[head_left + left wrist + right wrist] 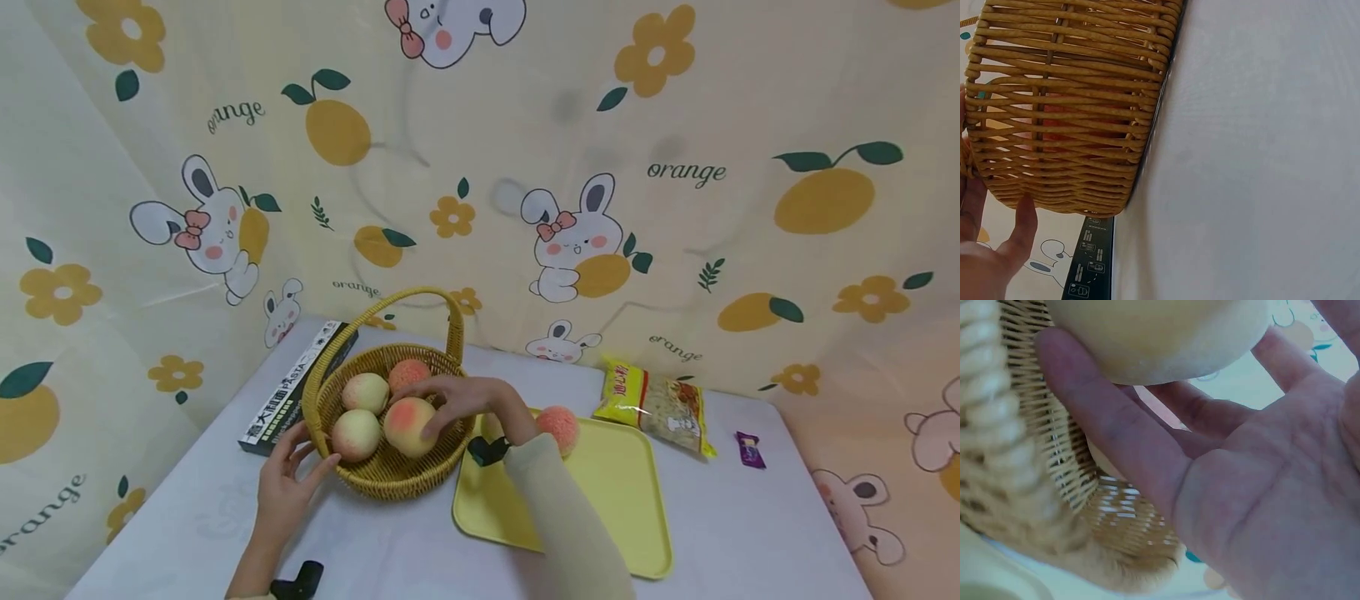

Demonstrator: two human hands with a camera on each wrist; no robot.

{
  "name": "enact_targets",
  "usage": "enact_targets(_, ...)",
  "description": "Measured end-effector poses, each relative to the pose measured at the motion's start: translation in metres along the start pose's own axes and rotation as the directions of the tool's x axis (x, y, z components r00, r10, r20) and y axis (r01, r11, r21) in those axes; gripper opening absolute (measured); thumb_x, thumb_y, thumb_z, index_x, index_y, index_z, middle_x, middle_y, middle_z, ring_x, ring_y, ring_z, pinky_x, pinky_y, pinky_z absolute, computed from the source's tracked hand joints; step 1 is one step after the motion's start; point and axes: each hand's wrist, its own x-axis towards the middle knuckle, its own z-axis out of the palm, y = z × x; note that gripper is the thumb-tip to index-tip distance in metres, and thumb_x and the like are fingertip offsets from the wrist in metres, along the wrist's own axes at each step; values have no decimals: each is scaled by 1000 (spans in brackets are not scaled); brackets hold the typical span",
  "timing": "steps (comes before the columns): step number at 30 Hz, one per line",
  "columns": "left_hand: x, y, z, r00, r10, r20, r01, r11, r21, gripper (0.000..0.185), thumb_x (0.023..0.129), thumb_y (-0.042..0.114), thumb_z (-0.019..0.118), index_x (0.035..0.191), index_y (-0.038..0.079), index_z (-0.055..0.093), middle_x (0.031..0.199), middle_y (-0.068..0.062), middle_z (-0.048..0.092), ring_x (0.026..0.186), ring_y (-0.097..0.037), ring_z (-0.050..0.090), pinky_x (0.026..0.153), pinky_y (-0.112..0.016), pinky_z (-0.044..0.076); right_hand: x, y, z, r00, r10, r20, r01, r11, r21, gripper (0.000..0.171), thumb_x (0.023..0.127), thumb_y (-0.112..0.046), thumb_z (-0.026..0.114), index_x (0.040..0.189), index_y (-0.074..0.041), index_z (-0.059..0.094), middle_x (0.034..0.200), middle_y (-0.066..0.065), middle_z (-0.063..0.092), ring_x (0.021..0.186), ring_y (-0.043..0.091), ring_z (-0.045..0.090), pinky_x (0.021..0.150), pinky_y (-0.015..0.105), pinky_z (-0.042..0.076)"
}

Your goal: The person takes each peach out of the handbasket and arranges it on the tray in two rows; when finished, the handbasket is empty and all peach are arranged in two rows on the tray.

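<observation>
A wicker basket with a tall arched handle stands on the white table. My left hand grips its left rim, and the left wrist view has one digit against the woven wall. Over the basket's right part, my right hand holds a yellow-and-red peach between thumb and fingers. The right wrist view shows this peach's pale underside above the fingers. Two pale peaches and a pinker one lie in the basket.
Right of the basket is a yellow tray with a pink peach at its back, partly behind my right forearm. Farther right lie a yellow food packet and a small purple packet. A black-and-white pasta box sits behind the basket's left side.
</observation>
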Motion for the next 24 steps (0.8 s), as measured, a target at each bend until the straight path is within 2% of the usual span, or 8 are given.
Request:
enact_targets(3, 1, -1, 0, 1000, 4, 6, -4, 1000, -8, 66, 77, -12, 78, 137, 1, 52, 130, -16, 57, 114, -3, 52, 97, -10, 48, -9, 0, -3, 998, 27, -51, -27, 1000, 10, 66, 88, -16, 75, 148, -12, 49, 146, -5, 49, 132, 8, 41, 113, 34, 40)
enact_targets(11, 0, 1, -1, 999, 36, 8, -36, 999, 13, 67, 78, -11, 79, 137, 0, 51, 128, -12, 57, 115, -3, 52, 97, -11, 48, -28, 0, -11, 994, 28, -108, -23, 999, 48, 66, 89, -15, 75, 148, -15, 46, 143, -2, 50, 126, 17, 49, 104, 32, 49)
enact_targets(15, 0, 1, -1, 1000, 27, 6, -27, 1000, 11, 66, 78, -11, 79, 137, 1, 52, 128, -10, 57, 115, -4, 52, 97, -10, 48, -38, 0, -15, 992, 14, -129, -1, 995, 104, 66, 89, -13, 75, 148, -16, 47, 141, 1, 51, 119, 22, 55, 92, 39, 59)
enact_targets(18, -1, 3, 0, 1000, 18, 5, -18, 1000, 10, 65, 79, -10, 79, 137, 0, 52, 128, -13, 57, 115, -4, 52, 98, -10, 48, -46, 2, -18, 989, -18, -145, 36, 992, 119, 64, 89, -11, 74, 147, -15, 48, 140, 2, 52, 114, 25, 57, 86, 44, 62)
enact_targets(24, -1, 4, 0, 1000, 7, 9, -7, 1000, 8, 65, 79, -10, 79, 137, 0, 52, 128, -15, 57, 115, -3, 51, 98, -10, 48, -70, 5, -28, 974, -88, -211, 86, 996, -20, 67, 88, -15, 75, 148, -9, 46, 149, 5, 47, 128, 19, 49, 108, 47, 46)
